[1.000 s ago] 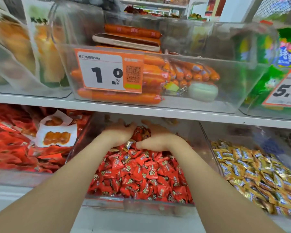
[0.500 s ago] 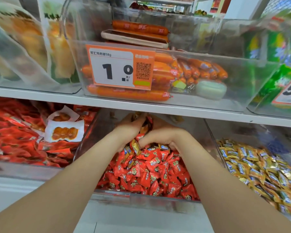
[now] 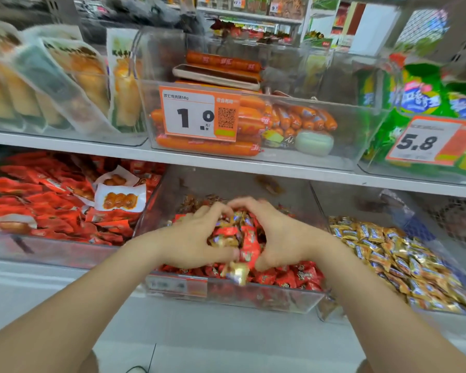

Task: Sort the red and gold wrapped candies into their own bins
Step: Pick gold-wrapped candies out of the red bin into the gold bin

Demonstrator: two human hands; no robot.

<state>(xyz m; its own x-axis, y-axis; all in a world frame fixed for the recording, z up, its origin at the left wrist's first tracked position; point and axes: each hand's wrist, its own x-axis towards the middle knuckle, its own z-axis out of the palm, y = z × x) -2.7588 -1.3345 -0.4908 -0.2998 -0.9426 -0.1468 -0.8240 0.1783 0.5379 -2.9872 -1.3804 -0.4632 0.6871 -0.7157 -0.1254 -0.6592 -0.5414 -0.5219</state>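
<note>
Your left hand and right hand cup a clump of candies, red and gold mixed, wrappers pointing every way with no single long axis. Fingers curl round it, tips almost meeting on the far side. It sits over the middle bin; the gold candies lie right. Forearms converge from the near corners.

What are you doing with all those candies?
A person is sorting candy at a shop shelf. The left hand and the right hand are cupped around a handful of candies, red and gold mixed, over the clear middle bin, which is full of red candies. One gold candy pokes out just below the hands. The pile of gold candies lies in the next bin to the right, where no hand is touching it.
</note>
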